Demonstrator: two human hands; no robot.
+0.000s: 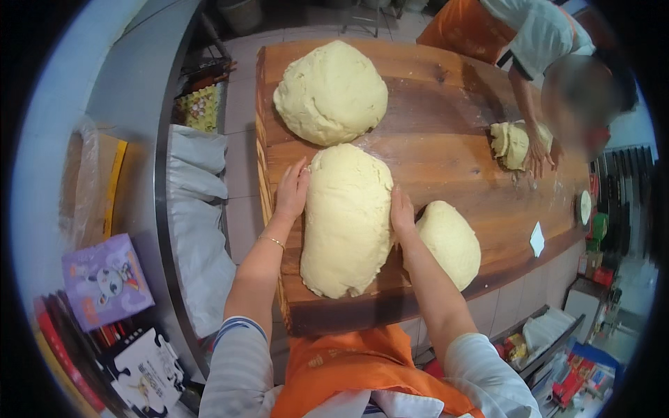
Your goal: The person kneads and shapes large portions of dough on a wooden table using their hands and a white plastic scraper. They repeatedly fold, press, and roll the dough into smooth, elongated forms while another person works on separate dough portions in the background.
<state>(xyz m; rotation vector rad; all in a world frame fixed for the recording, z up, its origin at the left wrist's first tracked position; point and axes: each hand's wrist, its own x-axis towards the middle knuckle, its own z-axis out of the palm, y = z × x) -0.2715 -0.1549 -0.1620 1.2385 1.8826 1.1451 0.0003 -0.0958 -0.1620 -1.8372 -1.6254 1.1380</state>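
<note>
A large oblong mass of pale yellow dough (346, 219) lies lengthwise before me on the wooden worktable (444, 157). My left hand (292, 189) rests against its upper left side, fingers together and pointing away from me. Against its right side lies my right hand (401, 211), with part of the palm side hidden. Beyond the oblong mass, close to it, sits a big rounded dough mass (332, 94). A smaller dough mass (449, 244) lies to the right, partly behind my right forearm.
Across the table a co-worker in an orange apron (470, 31) has a hand (538, 154) on folded dough (509, 146). A white scraper-like piece (537, 239) and a bowl of white matter (584, 207) are near the table's right edge. A metal counter holds a purple package (108, 282) at left.
</note>
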